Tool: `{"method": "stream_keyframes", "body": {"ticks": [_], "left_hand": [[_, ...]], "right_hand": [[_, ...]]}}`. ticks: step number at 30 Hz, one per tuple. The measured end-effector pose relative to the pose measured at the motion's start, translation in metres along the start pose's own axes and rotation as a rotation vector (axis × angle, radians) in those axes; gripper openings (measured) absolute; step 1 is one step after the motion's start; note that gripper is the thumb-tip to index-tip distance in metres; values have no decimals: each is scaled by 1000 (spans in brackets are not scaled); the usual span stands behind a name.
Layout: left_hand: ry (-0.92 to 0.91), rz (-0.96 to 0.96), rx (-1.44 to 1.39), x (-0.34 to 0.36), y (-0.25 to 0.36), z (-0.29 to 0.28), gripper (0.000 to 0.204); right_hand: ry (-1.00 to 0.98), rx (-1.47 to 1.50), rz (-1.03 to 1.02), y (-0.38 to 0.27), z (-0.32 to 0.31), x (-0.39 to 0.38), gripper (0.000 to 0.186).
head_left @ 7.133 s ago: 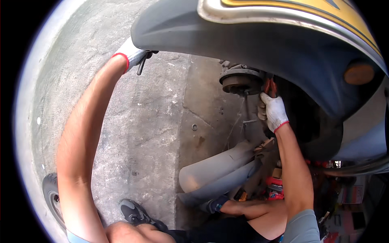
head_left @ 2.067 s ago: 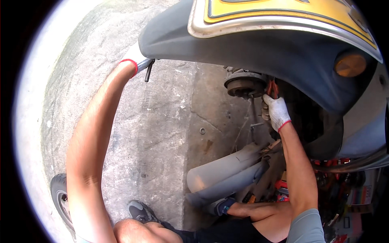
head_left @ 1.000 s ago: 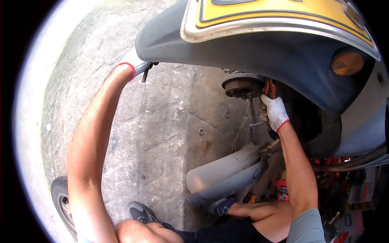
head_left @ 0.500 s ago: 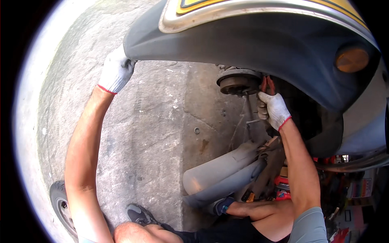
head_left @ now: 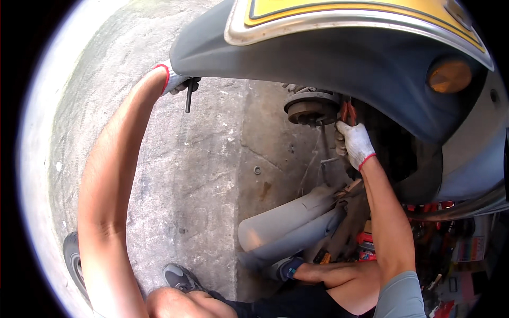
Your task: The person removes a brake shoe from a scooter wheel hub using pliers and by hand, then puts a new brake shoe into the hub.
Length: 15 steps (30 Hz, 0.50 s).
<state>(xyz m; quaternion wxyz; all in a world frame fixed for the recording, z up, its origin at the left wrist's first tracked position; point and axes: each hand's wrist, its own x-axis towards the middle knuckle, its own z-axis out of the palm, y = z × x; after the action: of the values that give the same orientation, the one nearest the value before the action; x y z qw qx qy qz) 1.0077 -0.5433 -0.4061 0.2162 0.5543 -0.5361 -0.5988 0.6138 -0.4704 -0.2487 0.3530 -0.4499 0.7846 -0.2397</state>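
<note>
My left hand (head_left: 172,80), in a white knit glove with a red cuff, reaches under the left tip of a dark grey fender (head_left: 297,58), which hides part of it. Its fingers are closed, and a short dark rod (head_left: 189,98) sticks down from them; its kind does not show. My right hand (head_left: 357,143), gloved alike, is closed around pliers with red handles (head_left: 348,112). Those handles point up beside a dark round wheel hub (head_left: 312,108) below the fender. The pliers' jaws are lost in the shadow of the wheel well.
An orange reflector (head_left: 449,76) and a yellow plate (head_left: 339,10) sit on the fender. Below the hub lies a grey exhaust muffler (head_left: 286,220). A wheel (head_left: 74,259) rests on the concrete floor (head_left: 207,175) at far left. Tools and red items (head_left: 366,246) clutter the lower right.
My left hand has moved from the fender's outer tip to underneath it, and the dark rod now shows. The right hand keeps its grip on the pliers beside the hub, nearly still.
</note>
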Motion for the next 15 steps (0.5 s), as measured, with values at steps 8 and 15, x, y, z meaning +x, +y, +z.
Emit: {"method": "stream_keyframes", "body": {"ticks": [8,15], "left_hand": [[577,304,324,-45,1,25,39],[893,865,480,-58,-12,31,36]], "right_hand": [[-136,130,97,-8,-2,-5,26],[-224,210,167,-15,-4,-10,29]]}}
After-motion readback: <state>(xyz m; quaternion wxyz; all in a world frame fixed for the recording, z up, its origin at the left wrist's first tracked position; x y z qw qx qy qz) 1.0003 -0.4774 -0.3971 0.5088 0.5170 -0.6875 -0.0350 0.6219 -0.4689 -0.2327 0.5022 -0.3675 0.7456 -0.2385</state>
